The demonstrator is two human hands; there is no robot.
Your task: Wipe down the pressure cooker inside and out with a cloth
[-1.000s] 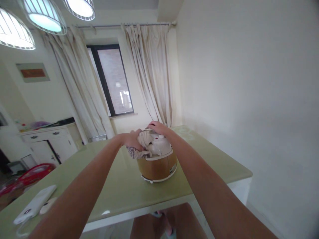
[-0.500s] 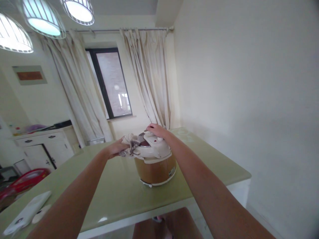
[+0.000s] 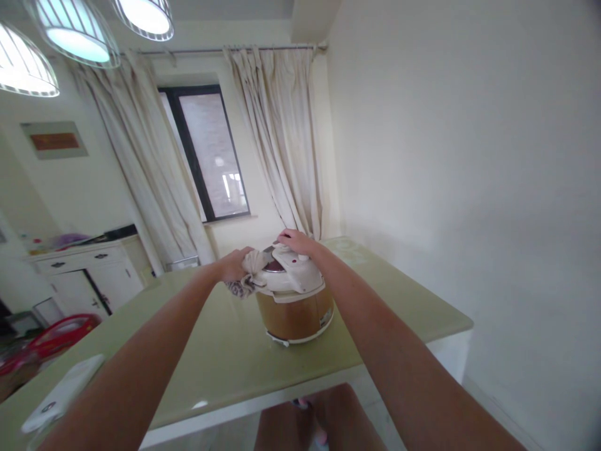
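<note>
An electric pressure cooker (image 3: 295,315) with a tan body and white lid stands upright on the green tabletop (image 3: 225,351). My left hand (image 3: 233,264) is closed round a crumpled pale cloth with a grey pattern (image 3: 253,265), pressed against the left side of the lid. Part of the cloth hangs below the hand. My right hand (image 3: 297,240) rests on top of the lid, its fingers curled over the handle at the back; the fingertips are partly hidden.
A white oblong device (image 3: 63,391) lies at the table's left front, partly behind my left forearm. A plain wall (image 3: 469,188) runs along the right. Beyond the table's left side are a red object (image 3: 61,335) and a white cabinet (image 3: 94,275). My legs are under the front edge.
My left hand has moved up and slightly right with the cloth, and the cloth has changed shape. My right hand stays on the lid. The view has shifted slightly.
</note>
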